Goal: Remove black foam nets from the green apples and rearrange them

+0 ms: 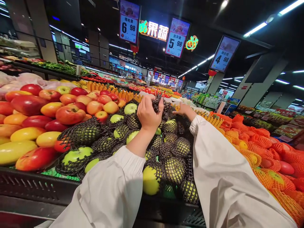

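I stand at a fruit stand, both arms in white sleeves reaching over a black crate [28,186] of green apples [152,180], most wrapped in black foam nets. My left hand [148,114] is raised above the pile with its fingers closed on a bunch of black foam netting [157,103]. Farther back, my right hand [185,110] reaches over the far side of the pile; its fingers point away and are mostly hidden, so what they touch is unclear.
Red and yellow apples [68,114] are heaped on the left. Fruit in orange foam nets [268,152] fills the right. Yellow picket dividers [123,94] stand behind. Price signs [129,22] hang overhead; more produce stands stretch back.
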`<state>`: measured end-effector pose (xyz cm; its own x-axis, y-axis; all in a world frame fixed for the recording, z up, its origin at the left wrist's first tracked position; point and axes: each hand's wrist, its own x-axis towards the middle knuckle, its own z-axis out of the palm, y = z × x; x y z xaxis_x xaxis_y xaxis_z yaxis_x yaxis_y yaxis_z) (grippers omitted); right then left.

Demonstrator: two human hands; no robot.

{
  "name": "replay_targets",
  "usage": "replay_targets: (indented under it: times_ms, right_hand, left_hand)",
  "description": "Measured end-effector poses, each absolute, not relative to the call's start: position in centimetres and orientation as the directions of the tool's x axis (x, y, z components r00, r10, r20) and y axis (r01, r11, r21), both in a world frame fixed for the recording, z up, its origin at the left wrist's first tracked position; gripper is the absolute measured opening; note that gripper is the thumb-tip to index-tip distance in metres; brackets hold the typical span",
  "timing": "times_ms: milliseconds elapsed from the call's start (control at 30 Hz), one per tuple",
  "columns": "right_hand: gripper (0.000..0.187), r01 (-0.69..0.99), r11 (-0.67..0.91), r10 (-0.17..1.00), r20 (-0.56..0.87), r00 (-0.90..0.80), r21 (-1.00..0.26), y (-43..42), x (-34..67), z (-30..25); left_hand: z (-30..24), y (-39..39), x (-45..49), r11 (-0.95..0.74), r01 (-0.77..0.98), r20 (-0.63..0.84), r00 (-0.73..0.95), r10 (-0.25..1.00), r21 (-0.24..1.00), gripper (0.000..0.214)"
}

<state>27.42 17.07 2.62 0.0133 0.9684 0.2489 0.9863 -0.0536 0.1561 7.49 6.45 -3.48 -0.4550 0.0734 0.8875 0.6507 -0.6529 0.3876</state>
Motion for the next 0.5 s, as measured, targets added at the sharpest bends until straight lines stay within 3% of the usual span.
replay_targets:
  times_ms: [100, 233, 500]
  right_hand:
    - [0.081, 0.959, 0.156, 0.943, 0.255, -0.216, 0.236, 15.2, 24.3, 3.8]
    - [0.042, 0.878, 0.367, 0.921, 0.015, -0.39, 0.307, 12.9, 20.3, 1.5]
    - [0.043, 0.889, 0.344, 0.938, -0.068, -0.34, 0.302, 13.3, 18.4, -4.9]
  left_hand:
    - [-3.5, 6.3, 7.6, -0.652, 0.63, 0.881, -0.454, 0.132, 0.422, 0.034]
    - [-3.4, 6.2, 7.3, -0.646, 0.61, 0.868, -0.466, 0.174, 0.458, 0.033]
    - [-3.3, 6.6, 7.0, -0.645, 0.57, 0.837, -0.504, 0.215, 0.509, 0.03]
